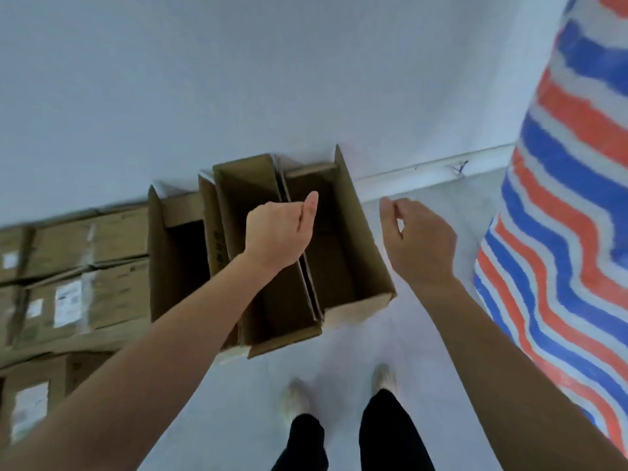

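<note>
Head camera, steeply down over boxes (343, 253)

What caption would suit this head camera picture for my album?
Left hand and right hand, both empty, reach toward open cardboard boxes by the wall, beside a striped sack.

The left forearm (190, 321) is covering the near left corner of the middle open box (244, 195). The left hand (277, 232) is hiding its own curled fingers beneath it. Labels (68, 305) on the sealed boxes (115, 239) are blurring past reading. The left edge is cutting those boxes off, and the right edge is cutting off the striped sack (571, 205).
</note>
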`<state>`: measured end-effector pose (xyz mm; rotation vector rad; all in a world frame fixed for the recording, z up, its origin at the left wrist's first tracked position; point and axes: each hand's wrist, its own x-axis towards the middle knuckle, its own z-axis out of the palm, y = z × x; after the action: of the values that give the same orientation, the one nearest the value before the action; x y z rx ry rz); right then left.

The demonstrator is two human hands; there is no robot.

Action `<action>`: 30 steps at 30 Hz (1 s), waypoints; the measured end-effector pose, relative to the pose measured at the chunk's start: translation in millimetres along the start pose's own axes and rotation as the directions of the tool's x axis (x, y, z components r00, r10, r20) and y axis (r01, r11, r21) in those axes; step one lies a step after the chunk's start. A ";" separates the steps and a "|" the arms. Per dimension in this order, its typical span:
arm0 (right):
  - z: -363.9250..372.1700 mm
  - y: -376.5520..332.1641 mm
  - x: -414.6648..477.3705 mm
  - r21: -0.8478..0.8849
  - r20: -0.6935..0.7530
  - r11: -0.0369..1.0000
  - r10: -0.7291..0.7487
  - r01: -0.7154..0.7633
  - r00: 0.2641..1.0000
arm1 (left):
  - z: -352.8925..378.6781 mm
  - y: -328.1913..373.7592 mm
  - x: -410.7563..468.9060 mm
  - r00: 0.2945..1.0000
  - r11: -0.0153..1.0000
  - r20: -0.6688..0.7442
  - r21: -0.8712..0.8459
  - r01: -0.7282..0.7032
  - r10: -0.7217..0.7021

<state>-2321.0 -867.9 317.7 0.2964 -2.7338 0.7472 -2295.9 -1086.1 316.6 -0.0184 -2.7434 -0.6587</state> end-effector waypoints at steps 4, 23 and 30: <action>-100.2 -12.0 3.7 -0.056 -0.196 0.994 0.076 -0.089 0.978 | -61.0 74.8 44.3 0.959 0.970 -0.149 0.007 -0.243 0.241; -563.0 82.4 -436.3 -0.220 -0.824 0.758 0.192 -0.614 0.532 | -135.0 608.4 -219.7 0.459 0.351 -0.341 -0.334 -0.875 0.820; -658.7 127.6 -688.3 -0.124 -0.958 0.469 0.175 -0.875 0.229 | -80.1 784.6 -431.1 0.149 0.011 -0.297 -0.419 -0.908 0.943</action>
<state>-1564.2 -333.5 574.0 -1.1162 -1.7389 -0.1172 -1795.2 -394.2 596.5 -1.8713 -1.7118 -0.8622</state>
